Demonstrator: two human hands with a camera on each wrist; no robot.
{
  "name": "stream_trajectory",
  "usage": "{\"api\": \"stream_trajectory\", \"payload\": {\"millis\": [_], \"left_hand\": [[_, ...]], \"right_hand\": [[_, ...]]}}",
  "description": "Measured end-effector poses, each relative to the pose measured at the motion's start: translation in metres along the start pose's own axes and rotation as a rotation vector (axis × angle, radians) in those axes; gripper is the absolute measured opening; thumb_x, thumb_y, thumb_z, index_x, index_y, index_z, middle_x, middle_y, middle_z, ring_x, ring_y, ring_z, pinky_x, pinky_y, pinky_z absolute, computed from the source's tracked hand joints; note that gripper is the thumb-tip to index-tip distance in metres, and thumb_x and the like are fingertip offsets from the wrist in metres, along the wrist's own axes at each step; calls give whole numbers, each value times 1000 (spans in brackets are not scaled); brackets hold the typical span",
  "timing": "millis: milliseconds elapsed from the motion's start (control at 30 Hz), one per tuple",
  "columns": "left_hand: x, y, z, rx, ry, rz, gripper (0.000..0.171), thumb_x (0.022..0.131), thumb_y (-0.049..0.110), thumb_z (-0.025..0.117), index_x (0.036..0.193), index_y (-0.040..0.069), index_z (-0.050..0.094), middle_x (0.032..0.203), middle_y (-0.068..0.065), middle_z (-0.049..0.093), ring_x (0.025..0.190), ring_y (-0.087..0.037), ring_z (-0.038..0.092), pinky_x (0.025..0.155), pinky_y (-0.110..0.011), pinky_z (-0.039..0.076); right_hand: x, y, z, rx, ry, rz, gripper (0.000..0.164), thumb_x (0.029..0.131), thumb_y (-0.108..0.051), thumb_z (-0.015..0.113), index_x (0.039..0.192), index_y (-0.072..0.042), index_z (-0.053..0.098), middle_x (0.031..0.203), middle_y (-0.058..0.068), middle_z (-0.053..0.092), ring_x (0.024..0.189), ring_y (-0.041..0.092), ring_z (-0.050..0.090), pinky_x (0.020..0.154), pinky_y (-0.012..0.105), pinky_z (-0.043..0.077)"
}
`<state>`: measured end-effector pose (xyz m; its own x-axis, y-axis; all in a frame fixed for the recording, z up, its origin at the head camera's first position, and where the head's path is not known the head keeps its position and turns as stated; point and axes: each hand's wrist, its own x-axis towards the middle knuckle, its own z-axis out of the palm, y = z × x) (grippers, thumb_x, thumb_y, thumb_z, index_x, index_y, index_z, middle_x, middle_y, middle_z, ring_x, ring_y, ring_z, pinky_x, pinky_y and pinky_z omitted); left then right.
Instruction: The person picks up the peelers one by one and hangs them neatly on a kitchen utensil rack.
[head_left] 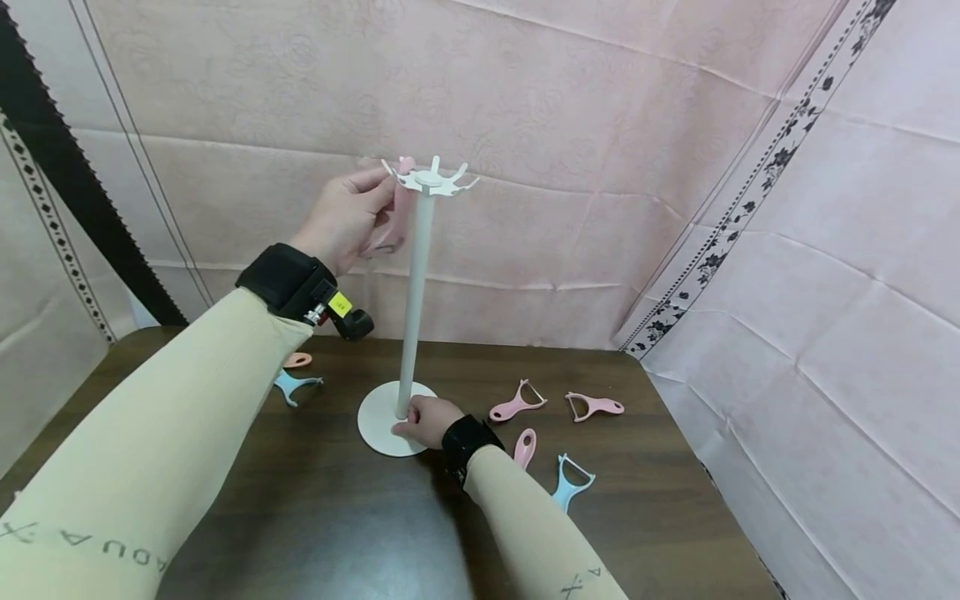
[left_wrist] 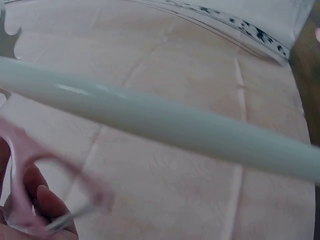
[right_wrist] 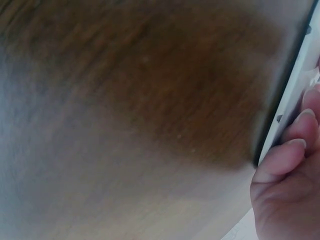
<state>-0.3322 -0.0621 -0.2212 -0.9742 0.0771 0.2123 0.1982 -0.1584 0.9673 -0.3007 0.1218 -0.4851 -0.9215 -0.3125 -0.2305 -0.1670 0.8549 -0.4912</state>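
My left hand [head_left: 345, 212] holds a pink Y-shaped peeler [head_left: 402, 208] up beside the top of a white stand. Its hanging hooks [head_left: 431, 179] spread from the top, and the peeler's upper end is close to the left ones; contact I cannot tell. In the left wrist view, the peeler [left_wrist: 27, 147] shows its blade end, with the stand's pole [left_wrist: 165, 120] crossing in front. Down at the round base [head_left: 375, 421], my right hand [head_left: 431, 423] grips the stand with curled fingers. The right wrist view has its fingertips [right_wrist: 282, 160] against the base's edge [right_wrist: 287, 107].
Right of the stand on the brown table [head_left: 337, 517] lie pink peelers [head_left: 510, 410], [head_left: 596, 406], [head_left: 525, 447] and a blue peeler [head_left: 570, 483]. Another blue peeler [head_left: 292, 383] and an orange-pink handle [head_left: 297, 360] lie left, partly behind my left arm. Cloth walls [head_left: 525, 250] surround the table.
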Motion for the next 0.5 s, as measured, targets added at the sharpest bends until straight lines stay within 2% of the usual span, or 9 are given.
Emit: {"api": "stream_trajectory", "payload": {"millis": [100, 233, 333, 400, 500], "left_hand": [[-1, -7, -8, 86, -23, 48, 37, 94, 35, 61, 126, 17, 66, 111, -3, 60, 100, -17, 49, 90, -31, 38], [-4, -21, -27, 186, -52, 69, 45, 93, 41, 61, 130, 15, 63, 120, -3, 63, 104, -19, 49, 96, -37, 35], [-10, -37, -46, 277, -60, 38, 51, 92, 47, 59, 133, 17, 61, 125, -4, 61, 109, -22, 47, 99, -41, 33], [-16, -49, -61, 376, -67, -1, 55, 91, 54, 56, 134, 19, 59, 128, -5, 58, 113, -23, 46, 100, -45, 33], [-27, -74, -83, 521, -102, -51, 59, 92, 56, 55, 134, 15, 58, 131, -9, 56, 118, -28, 47, 100, -50, 34]], "right_hand": [[-2, -1, 0, -5, 4, -15, 35, 86, -43, 71, 75, -16, 53, 65, -2, 51, 60, 15, 49, 53, 28, 38], [-4, -3, -2, -20, 10, -35, 35, 86, -43, 71, 75, -16, 52, 64, -2, 50, 58, 14, 47, 52, 27, 37], [-4, -4, -2, -28, 5, -32, 35, 87, -43, 70, 74, -16, 52, 63, -3, 49, 58, 14, 47, 52, 26, 36], [-4, -4, -2, -23, 2, -27, 35, 87, -43, 70, 75, -16, 52, 63, -2, 49, 58, 14, 47, 52, 26, 36], [-4, -4, -2, -18, 3, -25, 34, 87, -43, 70, 76, -15, 52, 64, -2, 50, 58, 15, 47, 52, 27, 37]]}}
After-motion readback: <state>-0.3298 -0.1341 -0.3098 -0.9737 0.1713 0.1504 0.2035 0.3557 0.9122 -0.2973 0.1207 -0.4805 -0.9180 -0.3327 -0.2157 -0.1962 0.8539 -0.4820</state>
